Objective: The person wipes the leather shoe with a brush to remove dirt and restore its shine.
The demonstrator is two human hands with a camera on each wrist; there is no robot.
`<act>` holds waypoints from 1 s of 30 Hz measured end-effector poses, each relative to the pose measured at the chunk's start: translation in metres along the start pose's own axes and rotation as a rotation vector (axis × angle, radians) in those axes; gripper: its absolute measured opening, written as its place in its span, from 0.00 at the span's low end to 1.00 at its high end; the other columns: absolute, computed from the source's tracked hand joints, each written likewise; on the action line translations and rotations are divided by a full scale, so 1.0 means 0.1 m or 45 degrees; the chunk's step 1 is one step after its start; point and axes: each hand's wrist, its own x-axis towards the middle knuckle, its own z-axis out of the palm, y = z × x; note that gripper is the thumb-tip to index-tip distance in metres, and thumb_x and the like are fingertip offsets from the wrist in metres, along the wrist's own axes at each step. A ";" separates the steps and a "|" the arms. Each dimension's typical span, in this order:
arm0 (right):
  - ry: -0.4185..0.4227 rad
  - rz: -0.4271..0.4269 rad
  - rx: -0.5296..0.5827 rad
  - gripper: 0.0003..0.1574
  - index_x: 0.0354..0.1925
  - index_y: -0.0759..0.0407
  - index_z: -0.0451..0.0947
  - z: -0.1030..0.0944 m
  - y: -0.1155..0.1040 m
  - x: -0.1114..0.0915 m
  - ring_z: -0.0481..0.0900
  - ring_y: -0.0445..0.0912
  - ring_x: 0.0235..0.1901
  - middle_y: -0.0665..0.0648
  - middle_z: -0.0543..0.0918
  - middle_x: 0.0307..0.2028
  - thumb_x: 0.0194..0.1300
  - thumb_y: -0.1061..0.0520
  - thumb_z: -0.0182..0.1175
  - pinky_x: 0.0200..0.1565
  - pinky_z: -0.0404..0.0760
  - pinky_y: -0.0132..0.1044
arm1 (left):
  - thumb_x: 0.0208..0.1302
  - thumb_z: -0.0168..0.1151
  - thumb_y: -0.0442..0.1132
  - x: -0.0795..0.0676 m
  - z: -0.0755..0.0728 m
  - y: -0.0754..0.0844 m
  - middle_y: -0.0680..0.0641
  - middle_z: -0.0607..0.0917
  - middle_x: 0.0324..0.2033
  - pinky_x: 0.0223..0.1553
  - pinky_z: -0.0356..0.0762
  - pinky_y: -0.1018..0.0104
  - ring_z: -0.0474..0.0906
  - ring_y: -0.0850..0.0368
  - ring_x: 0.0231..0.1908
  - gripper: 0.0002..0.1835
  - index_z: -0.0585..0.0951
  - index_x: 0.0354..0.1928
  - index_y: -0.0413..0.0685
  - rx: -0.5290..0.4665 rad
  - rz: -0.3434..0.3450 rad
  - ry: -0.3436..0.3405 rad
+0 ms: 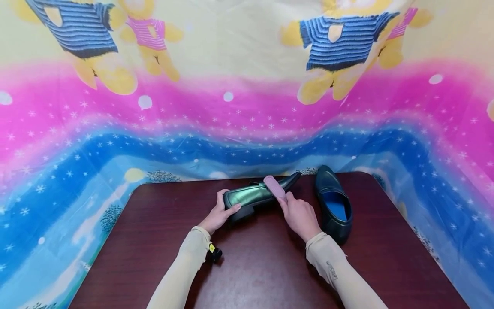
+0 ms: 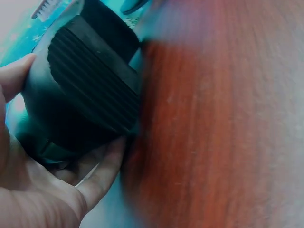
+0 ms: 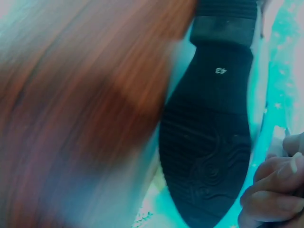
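A dark green loafer [image 1: 247,198] is held on its side over the table, its heel at my left hand [image 1: 218,215]. The thumb and fingers of that hand grip the heel end, and the left wrist view shows the ridged heel block [image 2: 90,76]. My right hand [image 1: 302,216] grips a pink brush [image 1: 275,187], whose head overlaps the loafer near its strap. Bristles of the brush [image 2: 43,10] show at the top of the left wrist view. The patterned black sole [image 3: 209,128], marked 43, fills the middle of the right wrist view.
A second dark green loafer [image 1: 334,206] with a blue insole stands upright on the brown table [image 1: 247,274], to the right of my right hand. A cloth backdrop [image 1: 247,107] with printed bears and snowflakes surrounds the table's back and sides.
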 end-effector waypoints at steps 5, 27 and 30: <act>-0.075 -0.025 0.042 0.16 0.39 0.55 0.75 -0.02 -0.09 -0.02 0.71 0.45 0.19 0.50 0.74 0.20 0.78 0.45 0.58 0.27 0.72 0.40 | 0.69 0.69 0.55 -0.05 -0.17 0.00 0.37 0.71 0.66 0.63 0.70 0.50 0.76 0.45 0.59 0.45 0.49 0.77 0.63 0.012 0.003 -0.020; 0.031 0.097 -0.043 0.19 0.40 0.63 0.79 -0.20 0.16 0.12 0.78 0.52 0.21 0.61 0.83 0.25 0.77 0.46 0.60 0.32 0.83 0.54 | 0.71 0.67 0.53 -0.12 -0.36 -0.07 0.36 0.67 0.70 0.63 0.71 0.53 0.74 0.43 0.62 0.45 0.47 0.79 0.67 0.010 0.017 -0.061; -0.017 0.067 0.004 0.19 0.39 0.61 0.78 -0.20 0.08 0.09 0.75 0.49 0.20 0.57 0.79 0.22 0.78 0.46 0.59 0.29 0.79 0.48 | 0.72 0.66 0.53 -0.12 -0.35 -0.07 0.36 0.66 0.70 0.64 0.70 0.53 0.74 0.43 0.62 0.46 0.47 0.79 0.64 0.009 0.027 -0.065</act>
